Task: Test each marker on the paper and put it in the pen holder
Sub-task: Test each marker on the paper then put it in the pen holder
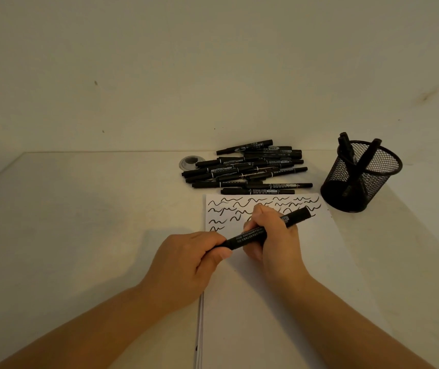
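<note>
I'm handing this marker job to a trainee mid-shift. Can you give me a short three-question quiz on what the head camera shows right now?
1. True or false: both hands grip the same black marker.
2. Where does the mesh pen holder stand: A) left of the paper, B) beyond the paper's far right corner, C) on the paper?
3. What already covers the far end of the paper?

Key:
1. True: the left hand holds the near end and the right hand the middle.
2. B; it already holds a few markers, while the marker pile lies beyond the paper's far edge.
3. Black wavy test scribbles.
</note>
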The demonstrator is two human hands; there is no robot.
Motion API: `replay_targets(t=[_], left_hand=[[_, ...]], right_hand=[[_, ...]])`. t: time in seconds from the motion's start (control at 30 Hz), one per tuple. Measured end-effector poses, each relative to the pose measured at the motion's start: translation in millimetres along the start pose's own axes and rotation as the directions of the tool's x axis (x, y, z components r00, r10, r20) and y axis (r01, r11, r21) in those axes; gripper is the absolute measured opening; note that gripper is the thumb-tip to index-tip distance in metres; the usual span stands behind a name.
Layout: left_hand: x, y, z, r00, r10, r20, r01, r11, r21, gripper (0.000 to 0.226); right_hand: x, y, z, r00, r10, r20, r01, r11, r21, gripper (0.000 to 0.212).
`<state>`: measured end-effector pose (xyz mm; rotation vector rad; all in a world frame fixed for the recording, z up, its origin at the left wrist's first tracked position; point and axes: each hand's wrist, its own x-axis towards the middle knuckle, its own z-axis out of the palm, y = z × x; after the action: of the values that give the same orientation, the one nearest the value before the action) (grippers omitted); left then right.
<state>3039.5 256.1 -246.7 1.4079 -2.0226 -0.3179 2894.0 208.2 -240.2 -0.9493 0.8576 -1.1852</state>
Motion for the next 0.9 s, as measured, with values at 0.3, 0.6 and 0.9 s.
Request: replay_targets(t=[0.3,0.6,0.9], left_hand=[[-1.8,-5.0,2.0,0.992,-0.062,0.113,0.092,0.953,-0.288,0.024],[0.2,-10.3,1.7,0.975,-0.038,0.220,0.131,0.896,-0.424,0.026],[7.2,-8.2,-10.8,0.979,-0.205,0.017,0.200,0.932,-0.303,0.021]], right_hand=[[-0.2,0.6,-2.3,0.992,-0.050,0.112,0.052,0.999,-0.016,0.020],[-3.7,-3.5,-0.9,0.974,-0.156,0.162,0.166,0.985,-0.054,0.019],[1.9,-24.5,-14.0,0.992,-0.117,0.048,0.126,0.935,-0.331,0.017]])
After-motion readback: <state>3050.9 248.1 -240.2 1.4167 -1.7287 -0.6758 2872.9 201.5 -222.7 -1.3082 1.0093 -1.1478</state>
